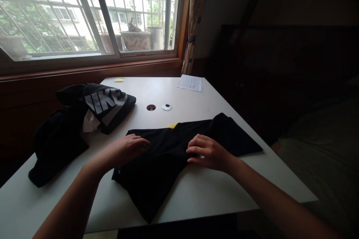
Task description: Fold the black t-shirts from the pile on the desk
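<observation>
A dark black garment (pixel 165 160) with a small yellow patch on its far edge lies spread across the table; whether it is shorts or a top I cannot tell. Over its left part is my left hand (pixel 131 147), fingers loosely bent and holding nothing visible. My right hand (pixel 209 152) is over the garment's middle, its fingers curved and apart, with no cloth seen gripped between them. Whether the fingertips touch the fabric is unclear. On the right, the garment has a raised fold, and one part of it points down towards the near table edge.
On the left, a bunched black garment with NIKE lettering (pixel 105 102) lies on the white table (pixel 218 190). Papers (pixel 190 83) and a yellow note (pixel 119 80) are at the back, near a cable hole (pixel 151 107) and a round cover (pixel 167 107). A barred window stands behind.
</observation>
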### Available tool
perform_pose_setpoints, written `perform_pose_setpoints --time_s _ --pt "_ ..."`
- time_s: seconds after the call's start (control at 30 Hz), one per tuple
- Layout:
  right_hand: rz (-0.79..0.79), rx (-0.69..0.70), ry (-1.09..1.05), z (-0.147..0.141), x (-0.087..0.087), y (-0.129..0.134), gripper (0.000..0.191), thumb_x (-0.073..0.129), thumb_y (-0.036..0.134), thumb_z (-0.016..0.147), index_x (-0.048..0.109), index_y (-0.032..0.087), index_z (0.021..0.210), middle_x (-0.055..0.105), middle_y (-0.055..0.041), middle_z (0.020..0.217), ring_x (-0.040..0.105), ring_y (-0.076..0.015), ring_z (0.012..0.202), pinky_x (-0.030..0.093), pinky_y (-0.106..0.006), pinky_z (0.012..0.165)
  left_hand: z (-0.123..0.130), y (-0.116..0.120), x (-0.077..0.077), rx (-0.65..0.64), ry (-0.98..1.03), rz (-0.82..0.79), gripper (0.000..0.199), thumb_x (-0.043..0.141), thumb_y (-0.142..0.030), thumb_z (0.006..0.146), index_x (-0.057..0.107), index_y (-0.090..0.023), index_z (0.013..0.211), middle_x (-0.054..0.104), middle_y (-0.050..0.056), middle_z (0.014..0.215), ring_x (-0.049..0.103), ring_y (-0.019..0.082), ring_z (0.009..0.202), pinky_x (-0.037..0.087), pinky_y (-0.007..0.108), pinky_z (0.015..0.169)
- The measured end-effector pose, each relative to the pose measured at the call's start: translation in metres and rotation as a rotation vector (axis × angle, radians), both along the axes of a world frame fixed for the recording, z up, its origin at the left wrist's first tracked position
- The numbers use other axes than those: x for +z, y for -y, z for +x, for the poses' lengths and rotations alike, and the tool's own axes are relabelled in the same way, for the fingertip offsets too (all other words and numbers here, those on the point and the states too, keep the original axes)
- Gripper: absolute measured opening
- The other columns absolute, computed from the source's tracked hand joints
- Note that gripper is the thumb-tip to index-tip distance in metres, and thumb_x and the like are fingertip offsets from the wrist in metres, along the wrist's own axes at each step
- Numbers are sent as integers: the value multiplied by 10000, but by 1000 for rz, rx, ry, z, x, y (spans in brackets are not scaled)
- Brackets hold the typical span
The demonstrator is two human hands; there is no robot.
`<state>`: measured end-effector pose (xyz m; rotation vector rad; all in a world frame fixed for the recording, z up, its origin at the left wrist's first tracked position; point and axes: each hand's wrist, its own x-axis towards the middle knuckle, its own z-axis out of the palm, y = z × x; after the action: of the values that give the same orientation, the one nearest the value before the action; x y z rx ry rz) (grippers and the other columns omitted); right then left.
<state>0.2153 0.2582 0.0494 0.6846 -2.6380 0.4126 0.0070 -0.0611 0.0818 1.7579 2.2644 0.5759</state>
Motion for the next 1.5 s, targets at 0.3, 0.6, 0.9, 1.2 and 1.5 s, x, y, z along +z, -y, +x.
perform_pose_setpoints --time_s 0.3,0.6,0.9,1.2,1.5 --pt "73 -35 -9 16 -12 4 432 639 168 930 639 321 1334 671 -71 1220 638 -223 1077 557 -419 938 103 33 12 -187 -40 35 389 741 -250 850 679 -375 1214 674 53 1234 610 256 1152 578 396 933" --pt "119 9 -67 12 -26 2 404 578 122 956 649 299 1312 703 -62 1125 649 -204 952 556 -412 901 148 53 -70 -54 -275 199 434 641 -228 915 599 -261 1345 719 98 1190 669 279 1030 622 415 849" --pt "-120 -18 -75 4 -22 6 295 569 162 978 661 260 1241 697 -61 999 640 -198 893 573 -378 827 142 63 -53 109 -168 439 415 524 -59 948 589 -259 1306 731 75 1038 681 207 919 607 313 748" --pt "-202 -73 -67 5 -8 2 461 709 299 923 575 274 1363 625 -101 1286 595 -254 1196 537 -438 1018 115 37 0 149 -253 613 381 582 -6 929 606 -210 1250 712 92 1180 659 196 1097 573 315 900" --pt "-219 -72 -142 -3 -12 -9 253 588 142 965 686 268 1161 711 -63 1112 642 -235 1073 555 -437 955 98 32 -1 156 -175 664 374 552 -37 953 556 -222 1278 752 63 1175 722 175 1075 585 270 907"
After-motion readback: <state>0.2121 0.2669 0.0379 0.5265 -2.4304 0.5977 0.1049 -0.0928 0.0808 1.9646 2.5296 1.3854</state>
